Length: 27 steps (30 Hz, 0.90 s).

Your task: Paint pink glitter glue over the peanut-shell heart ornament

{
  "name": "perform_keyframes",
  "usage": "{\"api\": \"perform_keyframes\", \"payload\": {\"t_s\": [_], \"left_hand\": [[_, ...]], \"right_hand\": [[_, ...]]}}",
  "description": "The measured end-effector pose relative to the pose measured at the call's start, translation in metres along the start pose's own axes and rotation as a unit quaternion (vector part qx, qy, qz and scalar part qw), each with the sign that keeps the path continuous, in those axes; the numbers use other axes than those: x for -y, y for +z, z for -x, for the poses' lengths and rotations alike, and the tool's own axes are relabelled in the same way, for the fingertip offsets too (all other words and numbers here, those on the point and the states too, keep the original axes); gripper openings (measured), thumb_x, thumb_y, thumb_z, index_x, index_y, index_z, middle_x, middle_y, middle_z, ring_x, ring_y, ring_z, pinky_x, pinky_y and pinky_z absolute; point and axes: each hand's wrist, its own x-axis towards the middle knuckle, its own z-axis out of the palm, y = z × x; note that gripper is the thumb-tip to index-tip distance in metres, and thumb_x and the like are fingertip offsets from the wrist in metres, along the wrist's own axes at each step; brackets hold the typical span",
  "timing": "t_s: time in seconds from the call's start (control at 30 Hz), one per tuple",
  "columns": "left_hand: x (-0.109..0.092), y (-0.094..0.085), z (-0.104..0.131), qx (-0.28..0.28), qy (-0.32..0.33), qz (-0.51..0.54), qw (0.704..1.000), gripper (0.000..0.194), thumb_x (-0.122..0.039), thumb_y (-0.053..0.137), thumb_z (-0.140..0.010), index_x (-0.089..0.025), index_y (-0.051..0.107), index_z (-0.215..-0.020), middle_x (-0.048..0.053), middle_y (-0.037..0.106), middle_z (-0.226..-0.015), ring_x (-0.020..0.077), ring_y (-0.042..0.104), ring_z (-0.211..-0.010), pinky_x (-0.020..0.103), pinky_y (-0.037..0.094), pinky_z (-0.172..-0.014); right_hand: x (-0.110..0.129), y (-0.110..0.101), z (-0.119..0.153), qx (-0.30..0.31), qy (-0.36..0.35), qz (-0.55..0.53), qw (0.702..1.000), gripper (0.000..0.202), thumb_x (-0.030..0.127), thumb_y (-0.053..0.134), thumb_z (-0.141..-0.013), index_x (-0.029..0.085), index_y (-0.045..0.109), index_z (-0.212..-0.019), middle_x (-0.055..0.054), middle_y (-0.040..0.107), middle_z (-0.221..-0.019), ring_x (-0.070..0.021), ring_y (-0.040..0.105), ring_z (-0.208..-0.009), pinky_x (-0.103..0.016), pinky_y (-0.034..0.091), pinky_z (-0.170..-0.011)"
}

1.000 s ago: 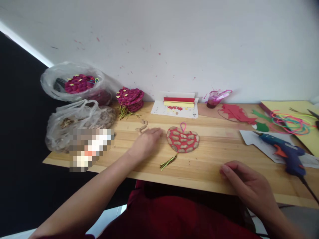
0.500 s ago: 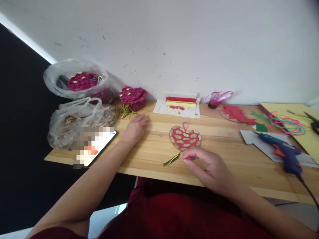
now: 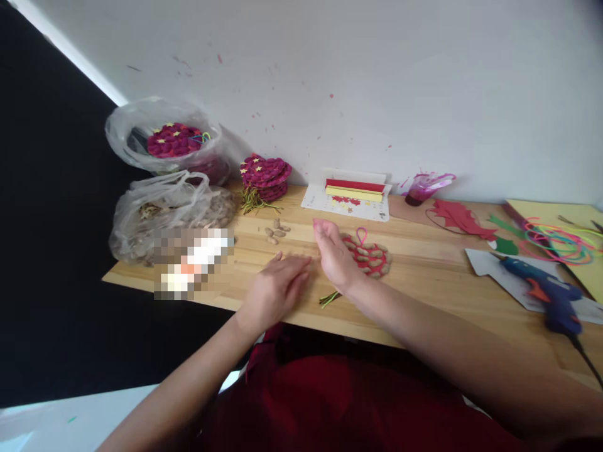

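A red heart (image 3: 375,258) covered with peanuts lies on the wooden table (image 3: 424,301), with a pink loop at its top and a green and brown tassel (image 3: 329,299) below. My right hand (image 3: 335,256) is raised over the heart's left side and hides part of it; its fingers are bent, and what they hold, if anything, cannot be made out. Left of it, my left hand (image 3: 281,285) hovers low by the table's front edge, fingers apart, with nothing in it. Several loose peanuts (image 3: 277,231) lie behind my left hand.
Clear bags (image 3: 141,216), one with peanuts, and a lit phone (image 3: 198,260) are at left. Purple peanut hearts (image 3: 266,177) are stacked at the wall. Printed paper (image 3: 346,202), a stained cup (image 3: 417,191), red cutouts (image 3: 459,216), coloured cords (image 3: 558,242) and a glue gun (image 3: 549,289) lie further right.
Several peanuts now lie on the table where my left hand was near. My left hand has come back toward the front edge. My right hand has moved left and up, over the heart. The view has shifted slightly.
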Motion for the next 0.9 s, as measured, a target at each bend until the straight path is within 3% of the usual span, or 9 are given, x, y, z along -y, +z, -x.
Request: {"api": "perform_keyframes", "payload": {"t_s": [0.1, 0.17, 0.27, 0.33, 0.4, 0.47, 0.6, 0.67, 0.9], "left_hand": [[-0.017, -0.012, 0.034, -0.077, -0.162, 0.218, 0.959, 0.024, -0.036, 0.062, -0.101, -0.020, 0.081, -0.097, 0.009, 0.082, -0.097, 0.0211, 0.075, -0.091, 0.035, 0.060, -0.087], [-0.027, -0.016, 0.051, 0.031, -0.269, 0.395, 0.878, 0.042, -0.046, 0.058, -0.102, -0.018, 0.080, -0.081, 0.009, 0.079, -0.081, 0.0177, 0.072, -0.071, 0.028, 0.057, -0.067], [-0.028, -0.014, 0.070, 0.209, -0.392, 0.499, 0.744, 0.036, -0.041, 0.066, -0.098, -0.014, 0.083, -0.082, 0.011, 0.079, -0.079, 0.0147, 0.070, -0.065, 0.022, 0.053, -0.062], [-0.019, -0.004, 0.082, 0.228, -0.461, 0.511, 0.689, 0.023, -0.028, 0.068, -0.096, -0.012, 0.084, -0.088, 0.012, 0.081, -0.084, 0.0138, 0.072, -0.069, 0.020, 0.054, -0.066], [-0.007, 0.012, 0.092, 0.174, -0.520, 0.548, 0.632, 0.020, -0.018, 0.065, -0.096, -0.009, 0.082, -0.094, 0.015, 0.082, -0.094, 0.0160, 0.077, -0.078, 0.023, 0.058, -0.076], [0.004, 0.031, 0.096, 0.056, -0.564, 0.586, 0.579, 0.024, -0.018, 0.057, -0.101, -0.006, 0.078, -0.097, 0.018, 0.080, -0.093, 0.0197, 0.079, -0.082, 0.027, 0.061, -0.080], [0.011, 0.055, 0.087, -0.053, -0.588, 0.642, 0.489, 0.036, -0.019, 0.038, -0.106, -0.001, 0.068, -0.118, 0.022, 0.078, -0.095, 0.0247, 0.080, -0.087, 0.034, 0.063, -0.087], [0.007, 0.057, 0.079, -0.064, -0.581, 0.664, 0.466, 0.042, -0.023, 0.033, -0.107, 0.000, 0.064, -0.124, 0.023, 0.077, -0.096, 0.0275, 0.080, -0.087, 0.040, 0.063, -0.090], [-0.007, 0.049, 0.075, -0.112, -0.555, 0.701, 0.434, 0.041, -0.024, 0.031, -0.107, -0.004, 0.065, -0.118, 0.017, 0.076, -0.088, 0.0269, 0.079, -0.081, 0.044, 0.064, -0.088]], "right_hand": [[-0.017, 0.008, -0.023, -0.037, -0.006, 0.054, 0.998, 0.068, 0.085, 0.043, -0.089, 0.023, 0.054, -0.115, -0.016, 0.068, -0.129, -0.0321, 0.061, -0.129, -0.053, 0.044, -0.116], [-0.026, 0.017, -0.035, -0.070, -0.020, 0.053, 0.996, 0.068, 0.085, 0.039, -0.090, 0.023, 0.055, -0.111, -0.015, 0.070, -0.120, -0.0307, 0.065, -0.121, -0.052, 0.047, -0.112], [-0.032, 0.031, -0.034, -0.027, -0.027, 0.001, 0.999, 0.066, 0.085, 0.037, -0.092, 0.023, 0.055, -0.107, -0.011, 0.073, -0.103, -0.0254, 0.072, -0.102, -0.047, 0.054, -0.101], [-0.029, 0.037, -0.024, 0.046, -0.011, -0.036, 0.998, 0.066, 0.085, 0.039, -0.092, 0.023, 0.058, -0.104, -0.008, 0.074, -0.093, -0.0223, 0.073, -0.090, -0.043, 0.057, -0.093], [-0.024, 0.037, -0.014, 0.117, 0.022, -0.068, 0.991, 0.067, 0.085, 0.039, -0.092, 0.022, 0.061, -0.101, -0.007, 0.074, -0.088, -0.0209, 0.074, -0.085, -0.040, 0.059, -0.087], [-0.020, 0.031, -0.011, 0.132, 0.045, -0.088, 0.986, 0.070, 0.086, 0.036, -0.092, 0.022, 0.064, -0.100, -0.007, 0.075, -0.088, -0.0205, 0.074, -0.086, -0.038, 0.059, -0.085], [-0.021, 0.023, -0.016, -0.013, -0.012, -0.044, 0.999, 0.067, 0.085, 0.038, -0.092, 0.023, 0.063, -0.093, -0.007, 0.075, -0.091, -0.0203, 0.071, -0.091, -0.038, 0.058, -0.088], [-0.023, 0.027, -0.012, -0.017, -0.038, -0.005, 0.999, 0.066, 0.085, 0.039, -0.092, 0.023, 0.063, -0.090, -0.007, 0.074, -0.090, -0.0204, 0.071, -0.089, -0.038, 0.057, -0.087], [-0.013, 0.063, 0.053, 0.131, -0.009, -0.012, 0.991, 0.066, 0.078, 0.034, -0.098, 0.021, 0.065, -0.092, -0.003, 0.070, -0.077, -0.0168, 0.070, -0.075, -0.031, 0.056, -0.073]]}}
